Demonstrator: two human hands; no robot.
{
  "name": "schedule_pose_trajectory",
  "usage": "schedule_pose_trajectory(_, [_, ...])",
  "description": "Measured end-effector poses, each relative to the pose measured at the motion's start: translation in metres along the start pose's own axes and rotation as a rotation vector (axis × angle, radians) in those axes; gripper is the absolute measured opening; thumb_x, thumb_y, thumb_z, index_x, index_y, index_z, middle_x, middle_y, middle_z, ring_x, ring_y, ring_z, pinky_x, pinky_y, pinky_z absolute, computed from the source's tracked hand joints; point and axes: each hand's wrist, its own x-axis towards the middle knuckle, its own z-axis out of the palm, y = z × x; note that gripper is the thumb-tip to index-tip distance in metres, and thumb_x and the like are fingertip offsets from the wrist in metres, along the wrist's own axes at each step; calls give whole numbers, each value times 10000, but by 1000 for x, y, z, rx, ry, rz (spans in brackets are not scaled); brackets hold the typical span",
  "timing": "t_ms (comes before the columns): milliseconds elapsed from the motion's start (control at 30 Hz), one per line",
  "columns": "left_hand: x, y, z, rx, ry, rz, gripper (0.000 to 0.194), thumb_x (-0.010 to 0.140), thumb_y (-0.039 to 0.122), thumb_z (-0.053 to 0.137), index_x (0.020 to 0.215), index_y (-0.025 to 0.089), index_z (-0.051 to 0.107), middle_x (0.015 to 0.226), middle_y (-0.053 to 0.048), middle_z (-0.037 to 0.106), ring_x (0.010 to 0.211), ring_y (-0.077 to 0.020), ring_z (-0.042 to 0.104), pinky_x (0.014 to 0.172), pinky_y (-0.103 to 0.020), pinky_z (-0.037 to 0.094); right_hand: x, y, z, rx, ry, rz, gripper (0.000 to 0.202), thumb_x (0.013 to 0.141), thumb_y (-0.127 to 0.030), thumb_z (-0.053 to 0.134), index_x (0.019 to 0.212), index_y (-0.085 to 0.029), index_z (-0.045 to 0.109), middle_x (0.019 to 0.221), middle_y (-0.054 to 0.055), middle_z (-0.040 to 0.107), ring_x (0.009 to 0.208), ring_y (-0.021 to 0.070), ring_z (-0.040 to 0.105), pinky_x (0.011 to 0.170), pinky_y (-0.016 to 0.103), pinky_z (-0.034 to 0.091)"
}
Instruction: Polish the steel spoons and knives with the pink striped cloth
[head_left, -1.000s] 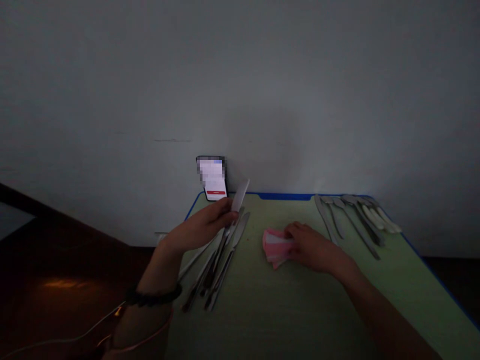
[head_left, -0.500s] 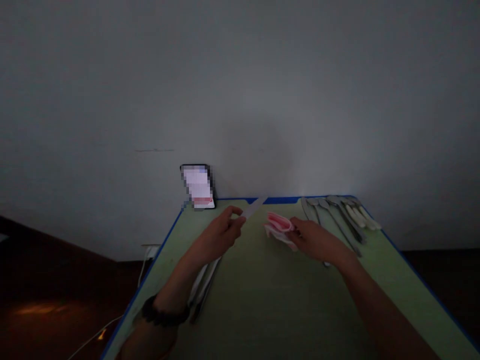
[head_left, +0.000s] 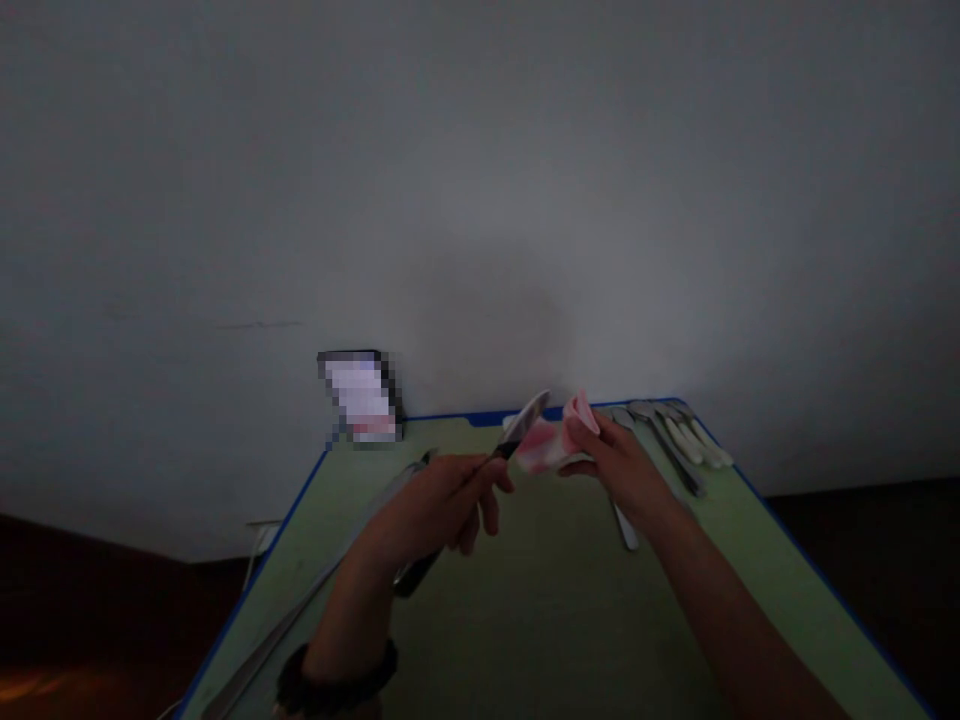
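My left hand [head_left: 442, 505] is closed around the dark lower part of a table knife [head_left: 527, 418], whose shiny blade points up and away to the right. Several of its fingers hang loosely curled below the grip. A pink and white cloth [head_left: 541, 447] is pinched in my right hand [head_left: 619, 458], folded at the top. The cloth's left edge lies right beside the blade; whether they touch I cannot tell. Beneath my left forearm, long metal cutlery [head_left: 300, 597] lies along the table's left side, partly hidden. The picture is dim and somewhat blurred.
A green table [head_left: 525, 630] with blue edging stands against a grey wall. Spoons and other metal cutlery [head_left: 679, 465] lie at the back right, along with pieces with white handles [head_left: 694, 440]. A lit phone [head_left: 360, 395] leans on the wall at the back left.
The knife in my left hand has turned, its blade now nearer the cloth. My right hand has lifted the cloth, which hangs more opened out. The view has shifted slightly.
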Motion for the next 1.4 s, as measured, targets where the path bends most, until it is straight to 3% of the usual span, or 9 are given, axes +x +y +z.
schedule_pose_trajectory(167, [2, -9, -6, 175, 180, 64, 372, 906, 414, 301, 846, 177, 583, 594, 27, 507, 538, -103, 472, 516, -208, 385, 2, -1, 4, 336, 87, 37, 180, 725, -304, 636, 862, -189, 622, 833, 13, 617, 732, 143, 583, 726, 364, 529])
schedule_pose_trajectory(333, [3, -13, 1, -53, 61, 95, 304, 917, 362, 297, 1012, 173, 516, 801, -27, 617, 600, -109, 550, 503, -200, 433, -2, -3, 14, 485, 62, -28, 177, 723, -192, 609, 900, -206, 610, 892, 14, 625, 810, 153, 569, 754, 346, 501])
schedule_pose_trajectory(467, [6, -7, 10, -136, -19, 31, 376, 911, 430, 290, 842, 157, 539, 656, -13, 614, 515, -120, 597, 478, -213, 459, -9, -9, 27, 522, 1, -111, 234, 739, -204, 612, 971, -239, 606, 997, 16, 629, 901, 157, 566, 820, 336, 464])
schedule_pose_trajectory(600, [10, 0, 12, -141, 43, -67, 407, 895, 483, 286, 786, 169, 522, 492, 45, 520, 325, -79, 453, 333, -173, 340, -12, -15, 34, 652, -42, -160, 220, 748, -344, 597, 936, -235, 629, 1005, 23, 643, 982, 180, 555, 908, 372, 415])
schedule_pose_trajectory(767, [13, 5, 19, -77, 93, -35, 451, 898, 495, 267, 746, 176, 546, 420, 68, 450, 303, -64, 350, 326, -167, 276, -7, -5, 32, 797, 179, -178, 229, 811, -406, 497, 904, -249, 636, 950, -7, 661, 984, 166, 561, 932, 356, 406])
schedule_pose_trajectory(833, [13, 8, 25, -17, 102, 12, 440, 903, 473, 281, 733, 178, 560, 422, 66, 451, 336, -65, 374, 367, -169, 301, -4, 0, 30, 773, 236, -181, 163, 800, -335, 532, 902, -260, 635, 953, -26, 661, 951, 148, 574, 914, 315, 420])
schedule_pose_trajectory(1067, [15, 11, 40, 108, 117, 49, 439, 912, 452, 273, 699, 182, 546, 439, 51, 486, 379, -89, 447, 438, -199, 349, -4, -4, 39, 720, 13, 96, 231, 790, -438, 541, 875, -232, 600, 914, 17, 649, 818, 180, 588, 664, 297, 482])
schedule_pose_trajectory(1200, [15, 12, 45, 33, 2, -43, 466, 898, 510, 234, 748, 184, 532, 484, 39, 509, 347, -91, 443, 362, -192, 322, -3, -2, 40, 749, 167, 185, 255, 786, -451, 552, 854, -207, 587, 828, 14, 643, 708, 150, 574, 580, 257, 465])
schedule_pose_trajectory(1400, [-8, 11, 20, 162, -147, -40, 408, 893, 491, 294, 841, 197, 572, 573, 33, 508, 458, -100, 470, 435, -198, 367, 13, -14, 6, 815, 360, 15, 10, 746, -228, 572, 745, -221, 565, 622, -55, 557, 542, 71, 477, 481, 162, 394])
